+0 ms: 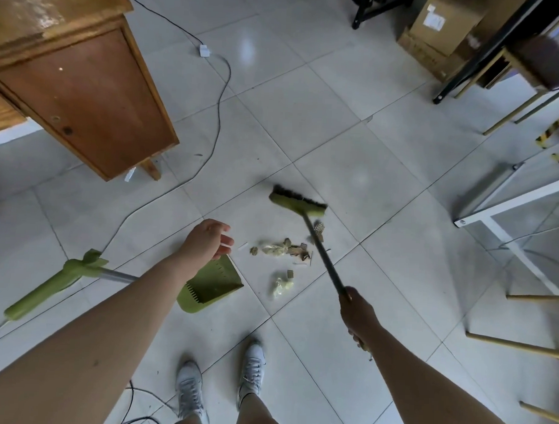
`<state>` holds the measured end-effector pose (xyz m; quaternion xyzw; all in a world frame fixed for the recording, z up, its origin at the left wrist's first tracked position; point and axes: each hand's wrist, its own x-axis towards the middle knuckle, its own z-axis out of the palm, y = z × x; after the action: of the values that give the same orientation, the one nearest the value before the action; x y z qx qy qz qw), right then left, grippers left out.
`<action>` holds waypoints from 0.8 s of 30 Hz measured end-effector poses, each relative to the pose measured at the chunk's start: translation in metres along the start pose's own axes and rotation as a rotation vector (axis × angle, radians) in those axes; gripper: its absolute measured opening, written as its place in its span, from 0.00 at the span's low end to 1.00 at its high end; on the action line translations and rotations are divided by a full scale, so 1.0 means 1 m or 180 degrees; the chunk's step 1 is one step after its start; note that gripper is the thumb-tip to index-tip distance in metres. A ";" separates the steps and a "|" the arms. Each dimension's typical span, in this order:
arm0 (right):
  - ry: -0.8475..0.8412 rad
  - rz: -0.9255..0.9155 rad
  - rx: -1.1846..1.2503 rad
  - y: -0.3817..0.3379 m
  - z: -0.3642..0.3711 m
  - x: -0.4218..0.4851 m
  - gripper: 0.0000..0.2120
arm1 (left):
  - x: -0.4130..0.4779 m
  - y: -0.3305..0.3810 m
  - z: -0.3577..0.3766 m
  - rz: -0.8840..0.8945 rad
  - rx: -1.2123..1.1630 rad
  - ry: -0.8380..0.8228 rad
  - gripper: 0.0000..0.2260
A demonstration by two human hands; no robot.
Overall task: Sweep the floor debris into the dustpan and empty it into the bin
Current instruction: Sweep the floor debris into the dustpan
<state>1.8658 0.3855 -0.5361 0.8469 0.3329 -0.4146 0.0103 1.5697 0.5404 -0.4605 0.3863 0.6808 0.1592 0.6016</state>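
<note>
Head view: the right hand (358, 313), lower right of centre, grips the dark handle of a green broom (297, 203) whose blurred head sits at mid-frame, while the left hand (207, 241) hangs loosely open, holding nothing, just above the green dustpan (212, 285) lying flat on the tiled floor (353, 157). Debris (285, 248), scraps and crumpled wrappers, lies between pan and broom. A cardboard box (443, 22) at upper right bears a white label, unreadable.

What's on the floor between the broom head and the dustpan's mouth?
In the head view, the pile of cardboard scraps and crumpled yellowish wrappers lies on the pale tiles between the green broom head and the green plastic dustpan.
</note>
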 end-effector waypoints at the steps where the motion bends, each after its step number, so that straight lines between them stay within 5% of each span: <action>1: 0.0050 -0.0065 -0.0038 -0.008 -0.002 0.008 0.11 | 0.000 -0.002 0.000 -0.0017 0.0011 0.0001 0.12; 8: 0.0018 0.0568 0.0415 -0.030 -0.015 0.051 0.12 | 0.003 -0.018 0.005 -0.0129 0.0052 -0.0051 0.12; 19: -0.0613 0.1073 0.0885 -0.008 0.067 -0.012 0.05 | 0.008 -0.015 0.006 -0.0163 0.0016 -0.0082 0.13; 24: -0.0552 0.1485 0.1624 -0.025 0.065 -0.025 0.10 | -0.004 -0.002 0.011 0.0048 0.0135 -0.0325 0.13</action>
<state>1.7953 0.3722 -0.5541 0.8370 0.0142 -0.5412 -0.0789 1.5794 0.5337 -0.4617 0.4117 0.6495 0.1293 0.6261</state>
